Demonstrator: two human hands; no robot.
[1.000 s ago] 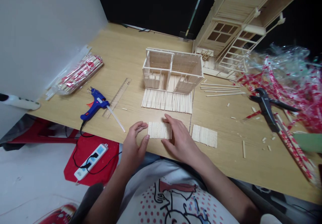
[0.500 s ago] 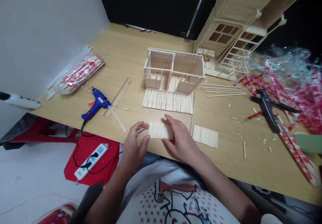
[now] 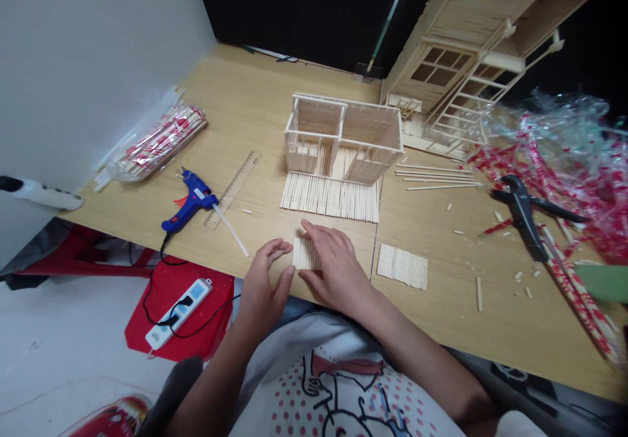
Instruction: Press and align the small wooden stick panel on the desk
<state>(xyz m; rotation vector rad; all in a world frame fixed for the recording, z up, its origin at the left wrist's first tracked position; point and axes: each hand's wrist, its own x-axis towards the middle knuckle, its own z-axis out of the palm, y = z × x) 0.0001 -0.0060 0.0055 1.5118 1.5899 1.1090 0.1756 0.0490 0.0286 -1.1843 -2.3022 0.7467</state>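
On the table in front of me lies a small panel of wooden sticks (image 3: 305,254) set side by side. My right hand (image 3: 333,260) arches over its right part and hides it, with thumb and fingers apart. Against the panel's left edge is my left hand (image 3: 267,277), its fingers curved and its thumb apart. A second small stick panel (image 3: 402,267) lies flat to the right. Beyond my hands stands a roofless stick model house (image 3: 343,139), with a stick deck (image 3: 328,198) along its front.
Left of the house are a blue glue gun (image 3: 191,198) with a glue stick in it, a clear ruler (image 3: 235,188) and bagged sticks (image 3: 157,142). Black pliers (image 3: 523,214), loose sticks (image 3: 436,176) and crumpled wrappers (image 3: 579,162) lie right. Behind rises a larger stick house (image 3: 441,64).
My right hand has slid left over the small panel and covers more of it. My left hand stays nearly in place at the left edge. The view has shifted slightly.
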